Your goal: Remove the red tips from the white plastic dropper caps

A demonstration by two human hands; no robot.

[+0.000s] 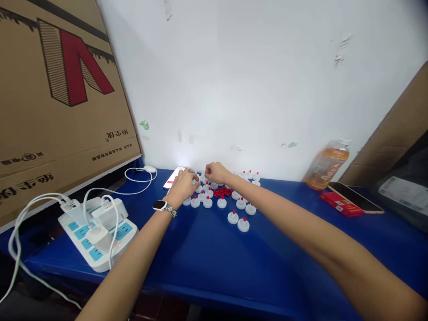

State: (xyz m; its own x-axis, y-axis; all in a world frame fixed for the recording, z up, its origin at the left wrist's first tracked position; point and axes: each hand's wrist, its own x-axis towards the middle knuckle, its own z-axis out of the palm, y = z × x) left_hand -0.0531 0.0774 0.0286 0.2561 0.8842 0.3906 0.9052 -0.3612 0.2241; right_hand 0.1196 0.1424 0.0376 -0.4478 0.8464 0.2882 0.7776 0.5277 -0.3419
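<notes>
White round caps with red pointed tips [243,224] stand in a loose cluster on the blue table. A pile of small red tips [223,191] lies among them. My left hand [182,185], with a watch on its wrist, is at the cluster's left side, fingers curled and closed at a white cap [197,177]. Close by on the right, my right hand [216,172] is raised over the back of the cluster with its fingers pinched together. What it holds, if anything, is hidden by the fingers.
A lit phone [171,177] lies left of my left hand. The white power strip [96,232] with plugs and cables sits at the left. At the right are an orange drink bottle [327,165], a red box [341,204] and another phone [356,198]. A large carton [67,133] leans left.
</notes>
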